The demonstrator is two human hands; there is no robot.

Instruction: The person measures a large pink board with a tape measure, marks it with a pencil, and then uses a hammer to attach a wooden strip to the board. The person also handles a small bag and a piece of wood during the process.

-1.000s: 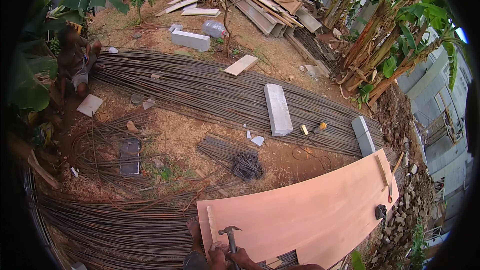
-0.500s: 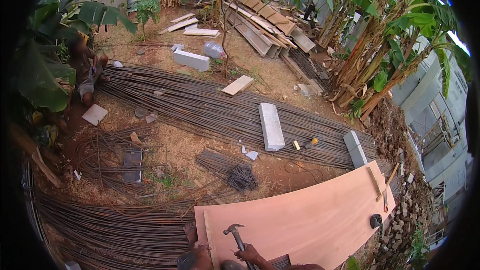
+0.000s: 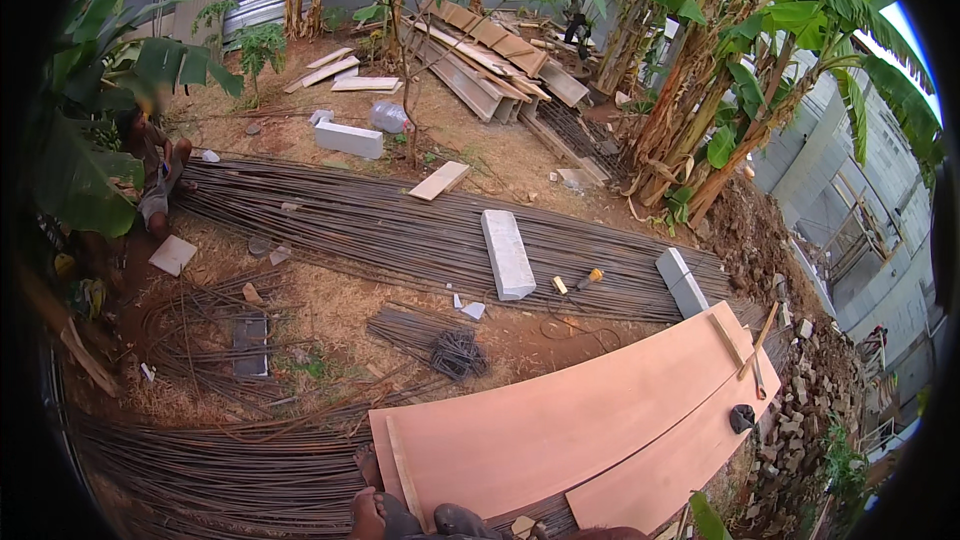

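At the near edge of the yard, the big pinkish plywood sheet [image 3: 560,420] lay flat over the steel rods [image 3: 380,230]. A thin wooden strip [image 3: 405,470] rested along its left end, just above the person's bare foot [image 3: 372,515]. Neither hand showed in the head view, so I could not tell whether they were open, closed or holding anything. Judging by the strip on the sheet, the work in hand looked like fixing that strip down. Another blow would call for the eyes to drop back to the near end and for the tool to be lined up over the strip.

Half a second earlier a hammer and both hands had shown at the lower edge, over the sheet. Now they had gone from view and the view had tipped up toward the far yard. A grey concrete block [image 3: 507,252] lay across the rods beyond, and a coil of wire [image 3: 458,352] nearer. Far left, another person [image 3: 150,170] sat by the rods.
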